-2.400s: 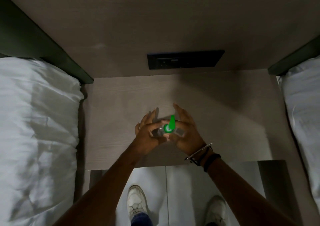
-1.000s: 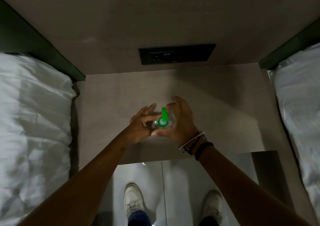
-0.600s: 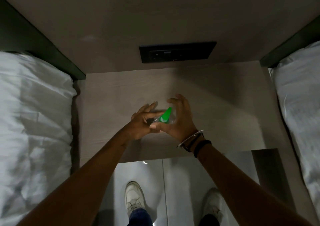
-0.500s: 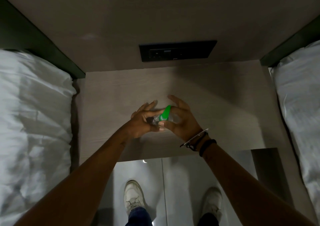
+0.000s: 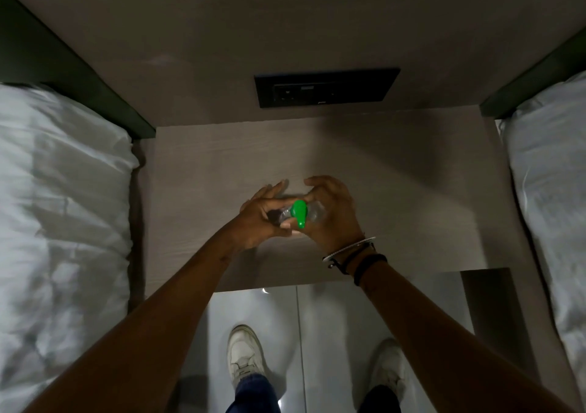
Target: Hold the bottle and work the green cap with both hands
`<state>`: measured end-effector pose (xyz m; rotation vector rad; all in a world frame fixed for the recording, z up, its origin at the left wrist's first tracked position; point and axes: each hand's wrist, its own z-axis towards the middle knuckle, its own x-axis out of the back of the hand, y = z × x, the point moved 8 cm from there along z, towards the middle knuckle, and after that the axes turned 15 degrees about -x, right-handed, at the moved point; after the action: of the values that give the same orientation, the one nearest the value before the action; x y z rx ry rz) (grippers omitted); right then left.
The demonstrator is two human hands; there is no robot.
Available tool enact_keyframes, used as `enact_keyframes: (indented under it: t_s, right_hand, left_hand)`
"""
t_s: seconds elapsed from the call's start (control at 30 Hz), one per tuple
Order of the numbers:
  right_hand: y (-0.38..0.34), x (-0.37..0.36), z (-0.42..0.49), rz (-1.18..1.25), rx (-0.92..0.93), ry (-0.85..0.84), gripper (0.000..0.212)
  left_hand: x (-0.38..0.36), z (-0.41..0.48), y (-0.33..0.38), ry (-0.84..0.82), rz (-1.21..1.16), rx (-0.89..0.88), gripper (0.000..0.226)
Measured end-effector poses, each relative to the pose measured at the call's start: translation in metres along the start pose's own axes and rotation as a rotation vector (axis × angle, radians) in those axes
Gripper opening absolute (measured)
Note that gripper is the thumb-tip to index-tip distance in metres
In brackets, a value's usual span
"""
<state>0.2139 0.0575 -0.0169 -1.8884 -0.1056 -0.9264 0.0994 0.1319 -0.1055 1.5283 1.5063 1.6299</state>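
Holding a small clear bottle (image 5: 312, 215) with green nozzle cap (image 5: 299, 211) between both hands: right hand (image 5: 333, 214) wraps the body, left hand (image 5: 260, 219) pinches the near end, above the bedside table (image 5: 396, 190). Judged step: working the cap; next needs a firm twist.

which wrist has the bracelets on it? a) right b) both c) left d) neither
a) the bracelets sit only on the wrist behind the right hand, while the arm behind the left hand is bare; both hands hold the small clear bottle with a green cap.
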Motion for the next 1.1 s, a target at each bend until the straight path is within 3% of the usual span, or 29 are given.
enact_keyframes:
  t_s: [0.17,0.2,0.33,0.4,0.47,0.57,0.6,0.73,0.83,0.93,0.97,1.07,1.1]
  right_hand:
    - [0.008,-0.004,-0.002,-0.034,-0.034,-0.053,0.088]
    - [0.008,-0.002,-0.003,-0.002,-0.016,-0.083,0.089]
    - [0.001,0.001,-0.005,-0.048,0.117,-0.114,0.045]
    - [-0.002,0.002,-0.003,-0.116,0.109,-0.057,0.039]
    - [-0.001,0.004,0.0,-0.178,0.085,0.015,0.054]
    - [0.003,-0.001,0.0,-0.13,0.032,-0.077,0.089]
    - [0.002,-0.001,-0.001,-0.098,0.059,-0.106,0.085]
    - [-0.005,0.003,-0.003,-0.155,0.151,-0.058,0.038]
    - [-0.007,0.004,0.0,-0.225,0.078,0.062,0.052]
    - [-0.002,-0.004,0.0,-0.178,0.009,-0.034,0.085]
    - [0.001,-0.005,0.0,-0.141,0.003,-0.08,0.084]
    - [-0.002,0.003,-0.003,-0.098,0.049,-0.064,0.036]
    - [-0.002,0.005,-0.003,-0.109,0.035,-0.023,0.03]
  left_hand:
    - [0.0,0.0,-0.001,0.037,-0.022,-0.002,0.073]
    - [0.0,0.0,-0.002,0.028,-0.008,-0.003,0.073]
    - [-0.001,0.0,-0.005,0.036,-0.022,0.016,0.072]
    - [-0.001,-0.001,-0.004,0.035,-0.013,0.008,0.071]
    - [0.0,-0.001,-0.002,0.039,0.012,-0.004,0.071]
    - [0.002,-0.001,0.002,0.055,0.034,0.0,0.071]
    - [0.001,-0.002,0.002,0.059,0.016,0.008,0.071]
    - [0.001,-0.001,-0.001,0.067,-0.029,0.023,0.066]
    - [0.001,-0.001,0.002,0.043,-0.001,-0.001,0.073]
    - [0.003,-0.001,0.008,0.041,-0.004,-0.028,0.075]
    - [0.004,-0.002,0.009,0.054,-0.02,-0.021,0.076]
    - [0.004,-0.003,0.012,0.054,-0.033,0.0,0.076]
    - [0.003,-0.003,0.013,0.035,-0.018,0.002,0.076]
